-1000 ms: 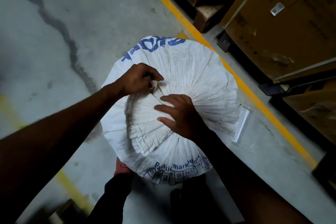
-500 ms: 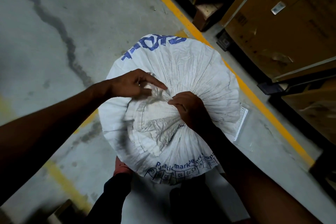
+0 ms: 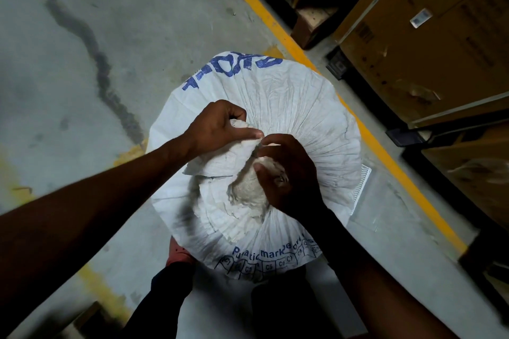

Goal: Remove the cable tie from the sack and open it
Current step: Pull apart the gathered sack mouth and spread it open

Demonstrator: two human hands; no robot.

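A full white woven sack (image 3: 303, 107) with blue print stands on the floor below me, its top gathered into pleats. My left hand (image 3: 217, 126) pinches a fold of the gathered mouth (image 3: 234, 151) at the centre. Just to the right, my right hand (image 3: 286, 173) grips the other side of that mouth, fingers curled into the cloth. Between the hands a small gap shows pale crumpled material (image 3: 245, 190). I see no cable tie around the neck.
A clear packet of white cable ties (image 3: 360, 187) lies on the floor right of the sack. A yellow floor line (image 3: 278, 30) runs diagonally past it. Cardboard boxes (image 3: 429, 36) on pallets stand at right. My legs and a red shoe (image 3: 177, 253) are below the sack.
Both hands have closed on the gathered mouth and pulled its folds apart; the flat pleated flap seen earlier is lifted and a small opening shows at the centre.
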